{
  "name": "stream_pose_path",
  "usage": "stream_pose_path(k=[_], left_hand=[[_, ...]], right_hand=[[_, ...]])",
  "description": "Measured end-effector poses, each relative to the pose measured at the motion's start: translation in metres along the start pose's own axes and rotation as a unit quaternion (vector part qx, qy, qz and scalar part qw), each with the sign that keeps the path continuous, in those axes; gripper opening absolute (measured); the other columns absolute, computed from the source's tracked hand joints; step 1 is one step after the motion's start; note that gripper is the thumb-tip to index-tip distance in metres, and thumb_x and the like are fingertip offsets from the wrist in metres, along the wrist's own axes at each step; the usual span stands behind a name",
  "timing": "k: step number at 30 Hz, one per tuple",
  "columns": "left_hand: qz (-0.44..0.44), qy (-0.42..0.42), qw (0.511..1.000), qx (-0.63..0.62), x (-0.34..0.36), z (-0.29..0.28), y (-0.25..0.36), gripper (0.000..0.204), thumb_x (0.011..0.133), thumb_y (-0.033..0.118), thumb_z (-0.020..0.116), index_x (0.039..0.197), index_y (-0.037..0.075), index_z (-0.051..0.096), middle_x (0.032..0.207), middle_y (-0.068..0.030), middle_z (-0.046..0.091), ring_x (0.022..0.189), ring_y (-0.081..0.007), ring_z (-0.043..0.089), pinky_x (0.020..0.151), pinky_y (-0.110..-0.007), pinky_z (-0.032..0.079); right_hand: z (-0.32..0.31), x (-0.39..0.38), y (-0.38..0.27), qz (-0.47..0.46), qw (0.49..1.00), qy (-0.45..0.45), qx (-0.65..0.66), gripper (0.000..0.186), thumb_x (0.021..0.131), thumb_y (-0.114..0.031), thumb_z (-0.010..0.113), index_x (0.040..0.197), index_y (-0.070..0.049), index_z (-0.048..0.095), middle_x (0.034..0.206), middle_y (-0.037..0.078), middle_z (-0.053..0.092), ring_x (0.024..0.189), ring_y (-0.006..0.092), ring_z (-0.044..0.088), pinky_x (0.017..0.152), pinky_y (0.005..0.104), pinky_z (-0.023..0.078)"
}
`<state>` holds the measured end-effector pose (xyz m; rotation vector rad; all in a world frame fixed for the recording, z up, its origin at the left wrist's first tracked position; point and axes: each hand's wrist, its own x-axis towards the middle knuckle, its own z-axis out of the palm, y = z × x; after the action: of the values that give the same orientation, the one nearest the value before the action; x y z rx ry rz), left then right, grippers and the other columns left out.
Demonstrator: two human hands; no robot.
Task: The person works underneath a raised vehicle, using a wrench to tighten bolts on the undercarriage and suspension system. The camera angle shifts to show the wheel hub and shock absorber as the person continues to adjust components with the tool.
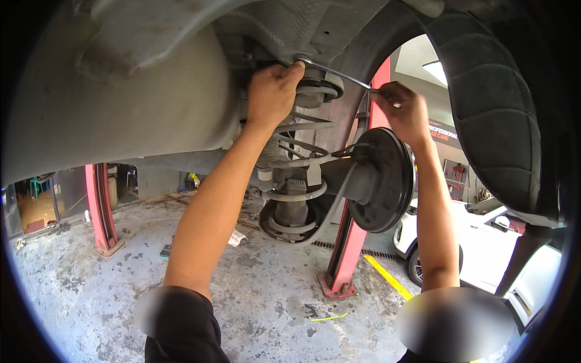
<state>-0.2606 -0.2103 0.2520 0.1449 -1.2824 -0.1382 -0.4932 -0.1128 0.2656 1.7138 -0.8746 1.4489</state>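
Both my arms reach up under a raised car. A long, thin metal wrench (336, 72) spans the gap between my hands, its left end up near the top of the coil spring (302, 162). My left hand (272, 94) is closed, with thumb and fingers at that left end; the fastener there is hidden. My right hand (404, 112) has its fingers closed round the wrench's other end. Below and between my forearms, the spring stands on its round lower seat. Beside it is the black brake backing plate (387, 181), nearest my right forearm.
A large grey tank-like underbody part (121, 115) fills the upper left. The black wheel-arch liner (493, 103) curves down at the right. Red lift posts (101, 209) stand on the stained floor (272, 290). A white car (490, 248) is parked at the right.
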Motion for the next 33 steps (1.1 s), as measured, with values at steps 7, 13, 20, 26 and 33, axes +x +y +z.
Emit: stream_pose_path(k=[7, 13, 20, 26, 33], left_hand=[[-0.006, -0.009, 1.000, -0.021, -0.002, -0.003, 0.000, 0.045, 0.083, 0.037, 0.066, 0.063, -0.003, 0.059, 0.053, -0.0083, 0.053, 0.053, -0.0125, 0.048, 0.055, -0.031, 0.042], [-0.017, -0.017, 1.000, -0.011, 0.002, -0.001, -0.005, 0.047, 0.084, 0.038, 0.066, 0.062, -0.002, 0.059, 0.052, -0.0056, 0.050, 0.053, -0.0114, 0.046, 0.054, -0.030, 0.041], [-0.035, -0.024, 0.999, -0.003, -0.003, -0.008, 0.001, 0.051, 0.084, 0.043, 0.067, 0.060, -0.001, 0.057, 0.052, -0.0036, 0.049, 0.053, -0.0106, 0.045, 0.053, -0.030, 0.039], [-0.005, -0.025, 1.000, 0.014, 0.001, -0.006, -0.002, 0.053, 0.083, 0.045, 0.068, 0.059, -0.001, 0.056, 0.051, -0.0032, 0.048, 0.052, -0.0115, 0.044, 0.052, -0.031, 0.039], [-0.016, -0.018, 1.000, -0.008, 0.000, -0.008, -0.007, 0.055, 0.083, 0.046, 0.069, 0.057, 0.000, 0.055, 0.050, -0.0027, 0.046, 0.050, -0.0115, 0.042, 0.051, -0.031, 0.038]], right_hand=[[-0.027, 0.013, -0.030, -0.129, 0.990, 0.051, -0.005, 0.017, 0.086, -0.009, 0.071, 0.099, 0.001, 0.064, 0.083, 0.004, 0.067, 0.076, 0.0076, 0.059, 0.069, 0.0232, 0.048], [0.014, 0.023, -0.099, -0.148, 0.938, 0.143, 0.278, 0.019, 0.083, -0.005, 0.074, 0.097, 0.000, 0.061, 0.083, 0.004, 0.067, 0.068, 0.0065, 0.059, 0.061, 0.0207, 0.047], [0.013, 0.014, -0.069, -0.140, 0.956, 0.200, 0.161, 0.023, 0.083, -0.005, 0.074, 0.101, 0.002, 0.061, 0.083, 0.007, 0.069, 0.069, 0.0084, 0.062, 0.062, 0.0229, 0.050], [0.017, 0.012, 0.006, -0.035, 0.989, 0.055, 0.132, 0.026, 0.087, -0.010, 0.070, 0.109, 0.004, 0.063, 0.086, 0.009, 0.069, 0.078, 0.0119, 0.065, 0.072, 0.0254, 0.052], [-0.001, 0.024, -0.035, -0.113, 0.972, 0.186, 0.090, 0.029, 0.085, -0.008, 0.073, 0.111, 0.001, 0.065, 0.090, 0.004, 0.069, 0.082, 0.0073, 0.062, 0.074, 0.0224, 0.051]])
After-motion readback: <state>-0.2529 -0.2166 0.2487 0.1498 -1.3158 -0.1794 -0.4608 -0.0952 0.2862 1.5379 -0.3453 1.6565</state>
